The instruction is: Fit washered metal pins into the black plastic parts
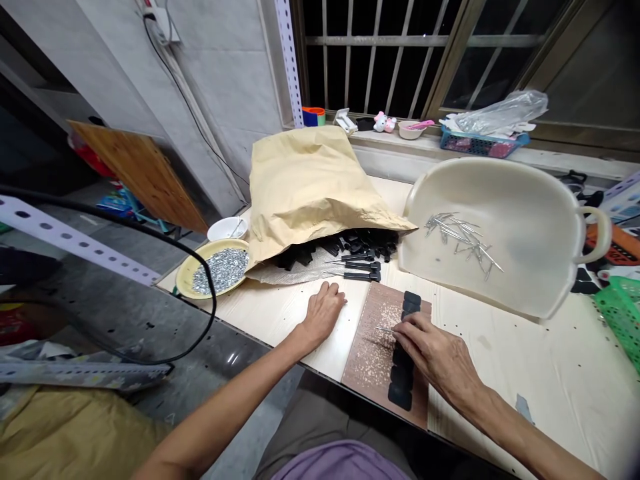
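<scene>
My right hand [440, 353] pinches a thin metal pin [384, 329], its tip pointing left over a brown board [370, 353] with a worn, pitted surface. Under that hand a black strip of joined rounded segments [401, 377] lies along the board, partly hidden by my fingers. My left hand [324, 312] rests on the table left of the board with its fingers curled; whatever they may hold is hidden. Just beyond it lie several black-handled pieces with thin metal shafts [363, 267], at the mouth of a brown paper bag [315, 180] full of black parts.
A cut-open whitish plastic tub [530, 233] at the right holds loose metal pins [465, 237]. On the left stand a yellow bowl [187, 273] of small metal pieces and a white bowl [227, 229]. A black cable [213, 320] loops beside the table edge. A green basket [623, 320] sits far right.
</scene>
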Demonstrator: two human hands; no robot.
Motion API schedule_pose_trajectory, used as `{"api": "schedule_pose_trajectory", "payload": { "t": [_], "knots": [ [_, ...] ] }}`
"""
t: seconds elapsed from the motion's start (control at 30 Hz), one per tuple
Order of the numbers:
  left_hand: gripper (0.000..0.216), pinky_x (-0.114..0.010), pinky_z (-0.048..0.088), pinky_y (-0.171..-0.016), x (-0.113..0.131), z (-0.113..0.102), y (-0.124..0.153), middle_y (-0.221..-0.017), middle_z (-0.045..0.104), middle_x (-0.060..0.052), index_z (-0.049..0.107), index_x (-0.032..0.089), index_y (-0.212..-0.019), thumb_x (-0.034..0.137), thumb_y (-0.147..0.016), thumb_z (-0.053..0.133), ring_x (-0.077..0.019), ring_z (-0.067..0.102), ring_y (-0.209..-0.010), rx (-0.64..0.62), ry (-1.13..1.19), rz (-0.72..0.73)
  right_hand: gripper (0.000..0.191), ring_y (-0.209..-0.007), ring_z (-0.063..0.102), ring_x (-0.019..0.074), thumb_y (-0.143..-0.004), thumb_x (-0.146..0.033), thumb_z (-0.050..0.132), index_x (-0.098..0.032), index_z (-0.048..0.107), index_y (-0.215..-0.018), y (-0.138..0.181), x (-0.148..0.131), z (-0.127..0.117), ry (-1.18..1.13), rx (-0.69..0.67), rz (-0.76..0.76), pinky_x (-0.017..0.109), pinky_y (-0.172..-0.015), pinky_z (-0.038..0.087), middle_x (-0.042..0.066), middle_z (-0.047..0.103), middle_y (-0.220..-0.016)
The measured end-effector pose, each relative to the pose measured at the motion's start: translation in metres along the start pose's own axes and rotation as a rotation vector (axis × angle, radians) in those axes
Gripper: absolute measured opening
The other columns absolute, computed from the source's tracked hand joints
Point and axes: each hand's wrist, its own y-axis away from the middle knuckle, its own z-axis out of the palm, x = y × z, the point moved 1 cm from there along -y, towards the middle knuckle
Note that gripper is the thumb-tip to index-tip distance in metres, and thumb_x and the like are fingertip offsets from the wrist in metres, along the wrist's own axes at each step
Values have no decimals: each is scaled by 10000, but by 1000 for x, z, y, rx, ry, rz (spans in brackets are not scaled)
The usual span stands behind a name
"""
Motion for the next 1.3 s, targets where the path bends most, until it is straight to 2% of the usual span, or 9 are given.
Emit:
{"api": "schedule_pose_trajectory", "payload": {
  "t": [0.23,0.33,0.4,0.47,0.6,0.7,1.03,1.13,1.3],
  "knots": [
    [204,-294,425,-598,5,3,-2,-964,566,-99,605,168,-830,79,-867,425,-241,461,-960,-22,-12,4,269,-846,619,134,-963,-267,355,-234,604,-1059,-1,5,5,-59,106,-30,222,-646,456,25,628,-1042],
    [188,-309,433,-642,3,0,-6,-939,586,-107,619,152,-805,95,-860,449,-246,479,-967,20,99,-26,269,-851,618,134,-961,-265,371,-234,608,-1085,-6,4,3,-70,157,-15,221,-660,454,20,640,-1030],
    [141,-304,433,-682,1,-4,-7,-901,602,-88,636,153,-804,164,-855,505,-221,508,-922,77,330,-83,263,-834,618,131,-959,-276,384,-233,620,-1069,-11,2,1,-71,199,11,220,-655,448,16,646,-1011],
    [145,-271,428,-647,1,-7,-6,-830,609,-60,648,148,-820,260,-838,559,-170,533,-794,70,712,-174,254,-829,616,122,-956,-290,399,-232,630,-1047,-16,-2,1,-87,235,36,212,-648,442,12,646,-1003],
    [334,-179,302,-431,10,-16,4,-707,563,-22,644,105,-831,429,-749,652,-72,442,-548,-113,1497,-372,254,-803,606,109,-957,-301,407,-228,639,-1031,-24,-13,-2,-125,241,46,207,-648,429,10,647,-964],
    [370,-150,262,-405,21,-24,11,-698,549,-15,645,91,-821,411,-662,740,-46,420,-535,-161,1762,-420,260,-778,597,113,-958,-310,405,-232,647,-1010,-27,-19,-5,-96,235,60,221,-633,408,10,648,-931],
    [342,-164,323,-437,42,-36,19,-697,617,-20,671,108,-803,402,-650,755,-42,445,-504,-115,1780,-393,276,-746,580,116,-964,-315,390,-229,651,-979,-18,-23,-12,11,251,65,234,-610,361,13,648,-910],
    [328,-174,360,-461,44,-36,21,-708,636,-25,687,113,-856,400,-699,715,-51,467,-511,-87,1695,-342,279,-734,573,121,-964,-303,386,-225,654,-959,-16,-25,-13,52,249,56,242,-616,353,12,650,-890],
    [296,-190,413,-495,50,-41,23,-707,649,-27,707,131,-911,381,-764,650,-69,488,-522,59,1452,-262,254,-712,570,113,-961,-288,390,-228,635,-994,-11,-25,-11,40,264,56,239,-609,342,7,647,-874]
  ]
}}
